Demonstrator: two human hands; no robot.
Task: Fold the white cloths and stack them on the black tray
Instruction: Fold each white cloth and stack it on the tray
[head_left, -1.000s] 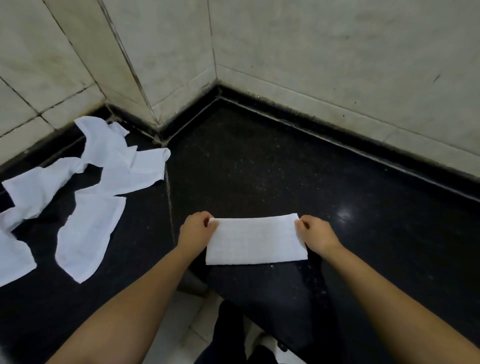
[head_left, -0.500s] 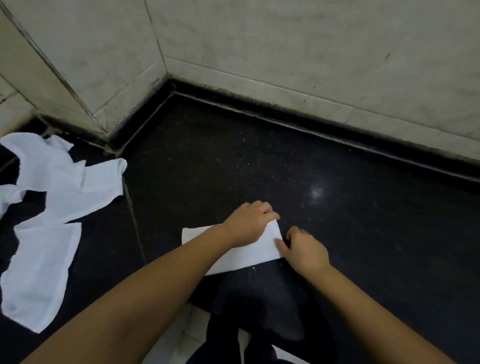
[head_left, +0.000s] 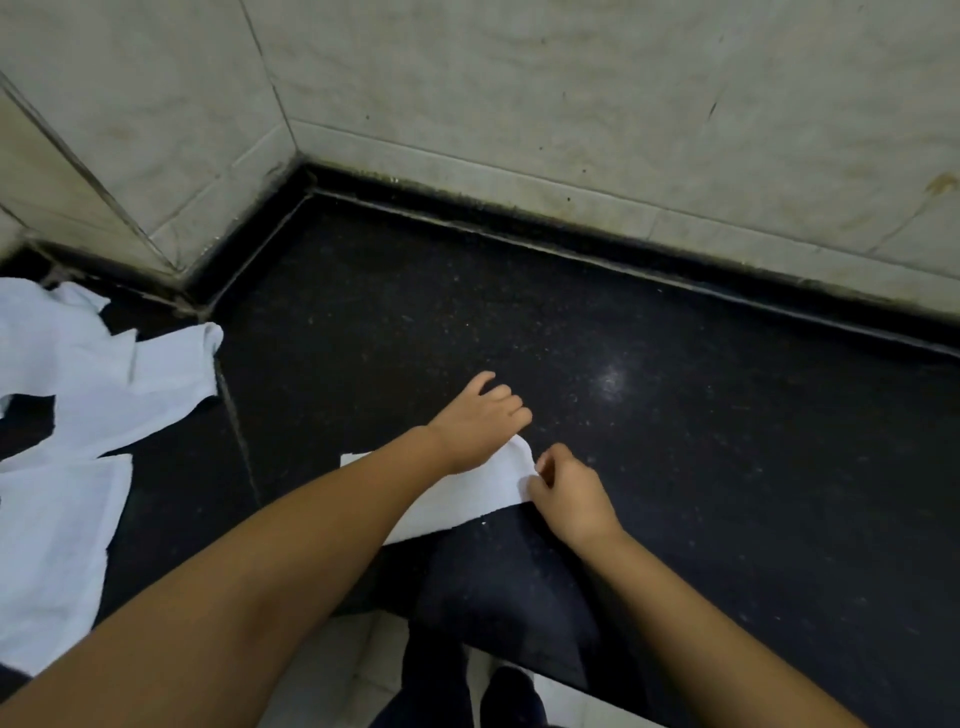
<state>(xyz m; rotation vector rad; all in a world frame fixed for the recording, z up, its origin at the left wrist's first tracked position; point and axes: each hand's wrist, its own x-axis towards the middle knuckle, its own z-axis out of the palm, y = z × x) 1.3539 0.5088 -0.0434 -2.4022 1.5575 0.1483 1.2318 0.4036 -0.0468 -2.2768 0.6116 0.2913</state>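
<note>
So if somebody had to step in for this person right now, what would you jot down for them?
Left hand: reaches across and grips the right end of the white cloth on the black counter.
Right hand: pinches that same end.
Loose cloths: a heap at the left, unfolded.
Done: this cloth is already a narrow strip.
Left: finish this fold, fold the heap, stack everything on the black tray, which is not in view.

Both forearms (head_left: 291, 561) are bare and sleeveless, with dark trousers (head_left: 498, 587) and dark shoes (head_left: 511, 696) below.
</note>
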